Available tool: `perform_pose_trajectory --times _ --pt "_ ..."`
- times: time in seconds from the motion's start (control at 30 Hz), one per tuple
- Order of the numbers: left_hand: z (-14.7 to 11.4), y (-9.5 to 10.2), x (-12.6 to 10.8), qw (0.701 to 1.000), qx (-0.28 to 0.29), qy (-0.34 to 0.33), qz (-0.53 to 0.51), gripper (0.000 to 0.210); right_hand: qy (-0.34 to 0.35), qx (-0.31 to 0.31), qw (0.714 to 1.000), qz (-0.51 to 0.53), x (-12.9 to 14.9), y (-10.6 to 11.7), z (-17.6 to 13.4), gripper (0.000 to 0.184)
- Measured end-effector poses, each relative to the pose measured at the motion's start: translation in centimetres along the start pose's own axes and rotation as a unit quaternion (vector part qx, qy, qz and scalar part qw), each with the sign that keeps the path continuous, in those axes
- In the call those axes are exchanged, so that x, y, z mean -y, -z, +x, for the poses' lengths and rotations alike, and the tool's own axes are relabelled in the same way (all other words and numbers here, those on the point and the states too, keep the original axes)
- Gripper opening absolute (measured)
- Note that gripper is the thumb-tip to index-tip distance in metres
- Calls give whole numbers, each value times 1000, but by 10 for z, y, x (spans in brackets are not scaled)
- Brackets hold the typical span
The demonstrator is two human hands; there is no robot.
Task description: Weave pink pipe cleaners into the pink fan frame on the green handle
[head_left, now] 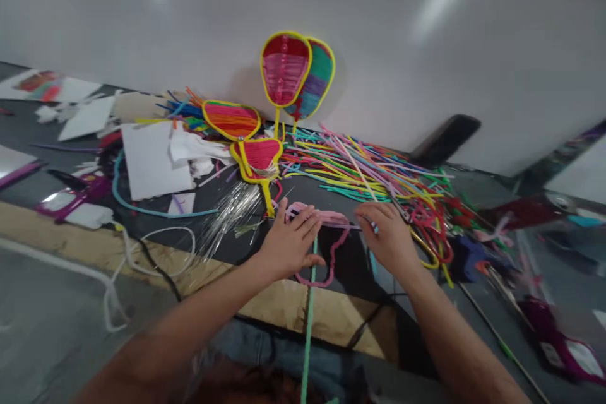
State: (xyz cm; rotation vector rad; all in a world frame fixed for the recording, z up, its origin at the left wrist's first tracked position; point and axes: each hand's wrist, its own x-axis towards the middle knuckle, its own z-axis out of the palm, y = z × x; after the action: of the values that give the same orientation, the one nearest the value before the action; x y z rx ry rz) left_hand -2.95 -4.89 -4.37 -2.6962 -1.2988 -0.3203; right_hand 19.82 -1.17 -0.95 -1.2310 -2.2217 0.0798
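One spread left hand lies over a pink pipe-cleaner loop, probably steadying it; curled right hand beside the loop, contents unclear.

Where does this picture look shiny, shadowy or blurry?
Head view: glare streaks the pale wall; head view: a soft shadow beside the tall pink paddle; head view, lower right: the purple tool looks smeared, while the left hand and right hand look clearer.
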Motion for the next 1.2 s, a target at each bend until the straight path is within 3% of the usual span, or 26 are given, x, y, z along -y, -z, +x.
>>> perform_pose_trajectory --times 0.13,0.3,0.5,0.8,1.07,1.2 --pt "0 0 -1 1000 -6 1 2 63 14 60 998 -33 4 -9 -11 18" --pt "1 2 1 1000 -2 11 -11 65 -20 77 994 -71 -4 -25 -20 16" --pt "4 -1 4 999 -4 3 -40 57 -64 99 990 -74 -8 -28 -21 19" --pt "17 -10 22 996 -13 -88 -9 66 -34 134 985 -107 -16 -23 -17 24" --pt "10 -20 22 988 -42 -69 -131 70 13 143 976 -165 -24 -27 -18 20" --pt "10 -24 20 981 -45 -51 -181 74 4 151 967 -203 -17 -26 -19 23"
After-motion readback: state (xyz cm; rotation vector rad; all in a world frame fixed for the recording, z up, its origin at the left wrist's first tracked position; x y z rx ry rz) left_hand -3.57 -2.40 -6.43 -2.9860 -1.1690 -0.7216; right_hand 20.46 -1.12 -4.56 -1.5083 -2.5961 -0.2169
